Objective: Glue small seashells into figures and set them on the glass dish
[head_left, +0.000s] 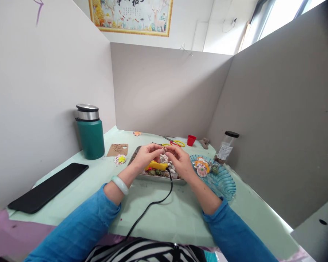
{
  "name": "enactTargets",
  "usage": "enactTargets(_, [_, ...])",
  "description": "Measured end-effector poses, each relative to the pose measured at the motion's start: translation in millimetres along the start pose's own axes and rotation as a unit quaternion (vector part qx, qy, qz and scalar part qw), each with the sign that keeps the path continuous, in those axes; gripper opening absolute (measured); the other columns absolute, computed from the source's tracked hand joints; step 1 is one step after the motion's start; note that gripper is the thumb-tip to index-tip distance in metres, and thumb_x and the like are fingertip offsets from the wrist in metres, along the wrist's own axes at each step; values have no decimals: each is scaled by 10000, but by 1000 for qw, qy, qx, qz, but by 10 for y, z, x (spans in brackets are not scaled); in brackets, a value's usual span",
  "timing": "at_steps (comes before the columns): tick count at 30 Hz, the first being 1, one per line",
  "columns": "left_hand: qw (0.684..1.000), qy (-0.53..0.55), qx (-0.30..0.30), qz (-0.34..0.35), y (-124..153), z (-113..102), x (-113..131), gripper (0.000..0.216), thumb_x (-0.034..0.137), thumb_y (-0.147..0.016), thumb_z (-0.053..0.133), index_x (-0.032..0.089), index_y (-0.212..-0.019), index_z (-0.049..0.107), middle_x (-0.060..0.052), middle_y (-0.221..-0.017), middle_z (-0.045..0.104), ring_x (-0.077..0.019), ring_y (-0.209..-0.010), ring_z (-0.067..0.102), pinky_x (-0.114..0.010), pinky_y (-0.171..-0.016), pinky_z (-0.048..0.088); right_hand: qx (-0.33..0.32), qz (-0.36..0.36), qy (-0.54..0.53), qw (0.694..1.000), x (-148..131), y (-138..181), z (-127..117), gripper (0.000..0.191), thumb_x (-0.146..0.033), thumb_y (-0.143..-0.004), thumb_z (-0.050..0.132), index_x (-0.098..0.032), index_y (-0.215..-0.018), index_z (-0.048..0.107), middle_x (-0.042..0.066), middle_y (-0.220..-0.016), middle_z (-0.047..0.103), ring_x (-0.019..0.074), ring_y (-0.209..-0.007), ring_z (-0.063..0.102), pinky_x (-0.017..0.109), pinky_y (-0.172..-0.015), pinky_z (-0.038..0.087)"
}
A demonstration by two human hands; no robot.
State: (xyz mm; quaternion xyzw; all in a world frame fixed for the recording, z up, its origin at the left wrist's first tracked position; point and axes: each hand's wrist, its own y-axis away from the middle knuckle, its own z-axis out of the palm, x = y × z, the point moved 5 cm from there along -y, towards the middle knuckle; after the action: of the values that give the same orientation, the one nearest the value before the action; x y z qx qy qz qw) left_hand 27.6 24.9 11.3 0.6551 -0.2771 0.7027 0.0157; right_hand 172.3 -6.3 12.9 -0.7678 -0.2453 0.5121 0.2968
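My left hand (148,154) and my right hand (179,159) meet above a metal tray (158,178). Between their fingertips they pinch a small brownish, speckled piece (164,149), perhaps a shell; its kind is too small to make out. Below them, a yellow glue gun (157,166) with a black cord (150,205) lies across the tray, over white shells or stones (174,173) and greenish pieces. To the right of my right hand, a blue scalloped plate (227,182) holds a decorated pink shell (201,169), an orange piece and small green ones.
A green bottle (90,134) and a black flat pad (50,187) are on the left. Near the tray lie a brown card (115,150) and a flowered shell (120,159). Scissors (177,143), a red cup (191,140) and a black-lidded jar (226,147) stand farther back. Grey panels (169,87) enclose the table.
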Motion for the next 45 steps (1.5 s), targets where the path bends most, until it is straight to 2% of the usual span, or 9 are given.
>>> enactTargets(4, [1000,20,1,-13,-1,-7,-16,326,403,-726,677,133,-902,635,4,-651,599,-97,-534,554,-258,-589,475,2,1,-1,1000,-29,-2,-5,237,-309,-812,595,-204,-1024,619,23,-865,633,126,-659,538,243,-573,449])
enactTargets(10, [1000,18,-4,-20,11,9,-3,373,420,-736,660,129,-968,625,8,-616,591,-105,-532,559,-259,-583,477,5,-6,13,1000,-57,-2,-4,216,-319,-845,552,-201,-1006,636,31,-897,637,124,-673,537,249,-612,454])
enactTargets(16, [1000,2,-18,10,10,38,23,362,369,-699,701,143,-971,623,-30,-850,635,-82,-555,553,-251,-576,473,19,18,38,999,20,-1,-19,224,-370,-860,530,-198,-934,653,25,-810,641,131,-643,544,248,-588,437])
enactTargets(19, [999,-9,-35,14,0,45,-1,357,359,-692,707,140,-961,620,-25,-825,631,-81,-548,546,-245,-566,467,21,25,52,998,62,3,-23,246,-404,-862,524,-201,-874,662,21,-749,637,139,-627,548,248,-561,426])
enactTargets(21, [1000,-12,-25,11,-8,26,-24,348,369,-703,696,137,-952,622,-26,-813,629,-81,-546,544,-241,-564,466,17,28,59,998,70,5,-22,262,-417,-865,515,-201,-867,664,21,-721,633,142,-622,552,247,-549,422])
enactTargets(28, [1000,-26,3,14,-14,-12,-36,344,402,-741,653,135,-957,633,-40,-825,642,-88,-556,554,-252,-581,474,12,31,32,999,55,14,-13,261,-394,-858,525,-206,-1009,625,27,-800,645,135,-608,551,258,-582,453])
enactTargets(35, [999,-46,-9,18,2,7,-14,407,362,-719,684,141,-1054,616,-21,-724,634,-108,-567,562,-259,-587,477,11,36,30,999,63,15,1,230,-384,-845,537,-198,-923,648,17,-728,637,131,-578,546,252,-559,449])
enactTargets(39, [999,-45,-1,18,-3,1,-5,358,354,-726,674,136,-1008,649,-7,-657,613,-110,-565,561,-259,-601,477,10,49,19,999,33,14,-4,246,-386,-851,523,-193,-933,652,9,-686,622,123,-535,533,250,-540,445])
enactTargets(45, [1000,-10,26,8,-18,-30,-22,372,381,-712,685,125,-980,651,-18,-681,630,-114,-566,568,-273,-605,484,-1,37,-4,999,14,12,12,285,-340,-805,582,-210,-1056,613,24,-828,635,128,-614,562,250,-569,475])
